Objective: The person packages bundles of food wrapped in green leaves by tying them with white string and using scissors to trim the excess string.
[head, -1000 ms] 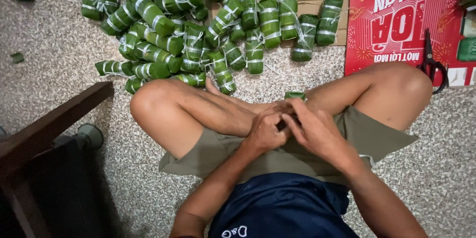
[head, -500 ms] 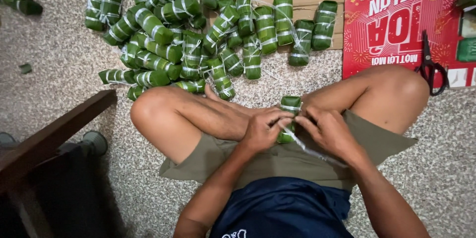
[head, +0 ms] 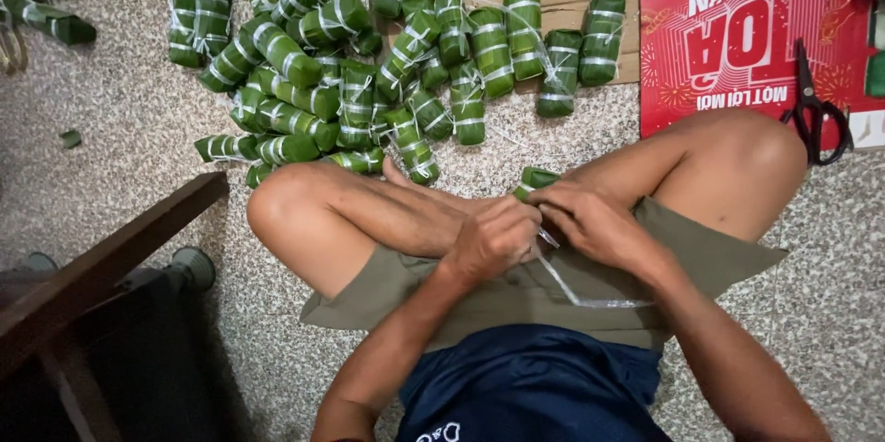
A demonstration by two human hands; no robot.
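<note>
Head view: leaf-wrapped bundle point(head: 533, 181) at lap centre, long axis towards 11 o'clock, far end pointing at the tied bundle pile point(head: 369, 64). Left hand point(head: 493, 237) closed around it; right hand point(head: 599, 225) pinching clear plastic string point(head: 576, 293). Risk: string slipping slack, so the wrap could loosen.

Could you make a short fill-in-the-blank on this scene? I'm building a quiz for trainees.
1. Both hands hold a leaf-wrapped bundle coloured ____.
2. The left hand and right hand meet above the person's ____.
3. The scissors lie on a sheet coloured ____.
4. The pile of bundles lies on the ____.

Missing words: green; lap; red; floor
</note>
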